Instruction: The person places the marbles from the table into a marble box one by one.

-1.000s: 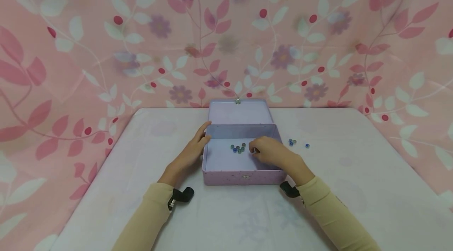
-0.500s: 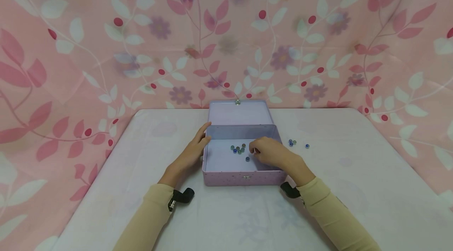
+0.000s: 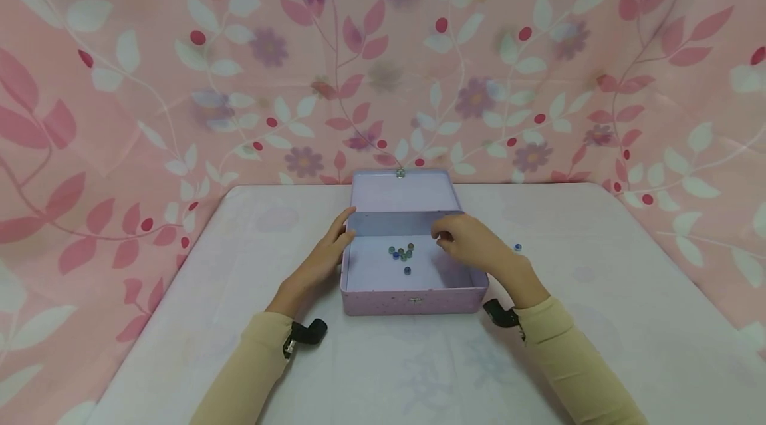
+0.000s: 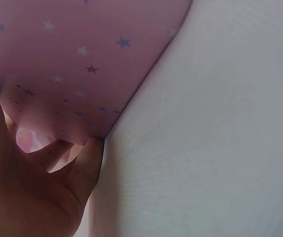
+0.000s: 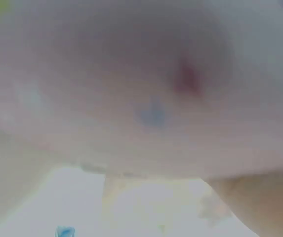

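Note:
An open pale purple tin box stands on the table, its lid tipped back. Several glass marbles cluster on its floor, with a single dark blue marble nearer the front. My left hand holds the box's left side, thumb at the rim. In the left wrist view that hand meets the star-printed wall. Over the box's right side hovers my right hand, fingers loosely bent, no marble showing among them. The right wrist view shows mostly blurred box wall.
One blue marble lies on the table right of the box, beside my right wrist. A white cloth covers the table. Behind it hangs a pink flowered curtain. Black wrist cameras sit at both cuffs.
A dark blue marble came out beside my right hand and rolled left across the box floor. That hand rose and moved right, hiding the marble group beside the box. The left hand stayed put.

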A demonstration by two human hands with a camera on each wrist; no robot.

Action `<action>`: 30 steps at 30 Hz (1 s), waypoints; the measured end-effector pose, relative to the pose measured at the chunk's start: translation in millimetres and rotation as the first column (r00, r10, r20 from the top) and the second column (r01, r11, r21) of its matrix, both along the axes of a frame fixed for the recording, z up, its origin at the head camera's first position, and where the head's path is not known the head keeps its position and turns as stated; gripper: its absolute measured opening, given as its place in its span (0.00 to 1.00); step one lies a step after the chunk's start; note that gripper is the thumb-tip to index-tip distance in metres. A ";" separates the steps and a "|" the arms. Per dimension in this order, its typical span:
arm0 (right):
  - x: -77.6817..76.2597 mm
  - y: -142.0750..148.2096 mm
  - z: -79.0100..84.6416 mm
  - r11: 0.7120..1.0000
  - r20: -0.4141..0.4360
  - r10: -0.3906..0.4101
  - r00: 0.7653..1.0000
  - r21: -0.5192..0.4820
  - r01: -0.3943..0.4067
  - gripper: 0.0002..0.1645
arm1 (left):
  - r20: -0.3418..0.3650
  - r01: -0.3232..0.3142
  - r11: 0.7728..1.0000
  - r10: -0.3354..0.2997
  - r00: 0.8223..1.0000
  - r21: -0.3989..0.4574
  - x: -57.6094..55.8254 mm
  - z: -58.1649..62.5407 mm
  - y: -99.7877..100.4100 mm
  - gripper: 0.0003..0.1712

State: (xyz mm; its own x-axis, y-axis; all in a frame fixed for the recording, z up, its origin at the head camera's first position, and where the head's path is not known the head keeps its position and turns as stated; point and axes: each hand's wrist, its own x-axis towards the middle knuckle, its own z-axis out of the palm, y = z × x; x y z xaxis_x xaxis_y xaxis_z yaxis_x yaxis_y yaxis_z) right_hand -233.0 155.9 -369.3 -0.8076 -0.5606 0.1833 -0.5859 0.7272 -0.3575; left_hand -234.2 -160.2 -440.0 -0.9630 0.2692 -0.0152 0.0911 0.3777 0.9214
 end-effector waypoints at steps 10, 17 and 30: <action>-5.2 20.1 7.9 0.996 0.016 -0.062 0.998 -0.061 0.063 0.09 | 0.002 0.007 1.000 -0.007 1.000 0.003 2.0 1.2 -0.4 0.30; -7.1 37.2 14.3 0.989 -0.009 -0.102 0.995 -0.112 0.101 0.11 | 0.004 0.018 1.000 -0.018 1.000 0.008 1.1 0.4 -0.9 0.30; -18.7 71.5 12.2 0.979 -0.039 -0.187 0.982 -0.088 0.183 0.09 | 0.000 0.024 1.000 -0.024 1.000 0.019 2.2 2.1 -0.3 0.32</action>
State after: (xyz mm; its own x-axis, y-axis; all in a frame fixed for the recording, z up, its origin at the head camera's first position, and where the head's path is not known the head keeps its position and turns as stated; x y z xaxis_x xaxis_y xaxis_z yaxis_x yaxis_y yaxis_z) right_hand -251.7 227.4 -357.0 -0.8854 -0.3832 0.2630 -0.4613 0.7933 -0.3973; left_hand -232.0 -160.5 -437.8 -0.9563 0.2922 -0.0097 0.1000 0.3582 0.9283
